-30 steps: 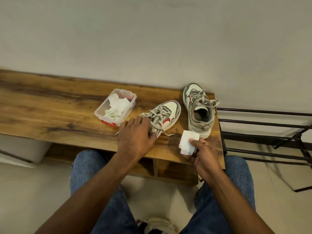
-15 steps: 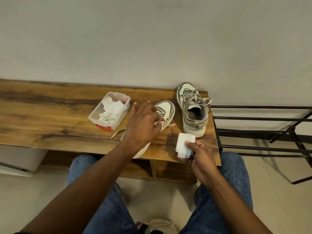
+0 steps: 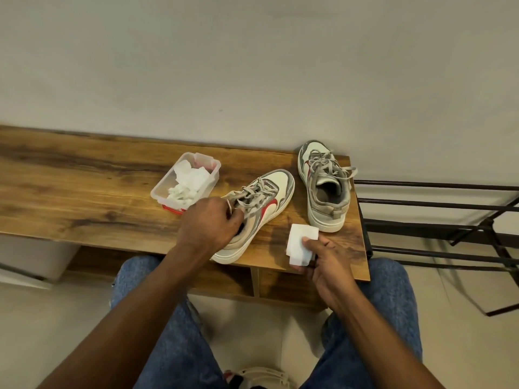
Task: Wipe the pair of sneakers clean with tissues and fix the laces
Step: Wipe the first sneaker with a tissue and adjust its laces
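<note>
Wood-grain tabletop [image 3: 84,192] is running across the middle of the head view under a plain pale wall. At frame centre the left hand [image 3: 207,226] is curling its fingers into the collar of the near sneaker [image 3: 261,209], gripping it and tilting it onto its side, heel overhanging the table's near edge. Right of centre the right hand [image 3: 323,256] is pinching a folded tissue [image 3: 302,242]. The second sneaker [image 3: 323,186] is standing upright at the table's right end, laces loose. A clear plastic tub [image 3: 186,183] of crumpled tissues is sitting just left. Judging by that overhang, a loosening grip could be letting the shoe slide off.
</note>
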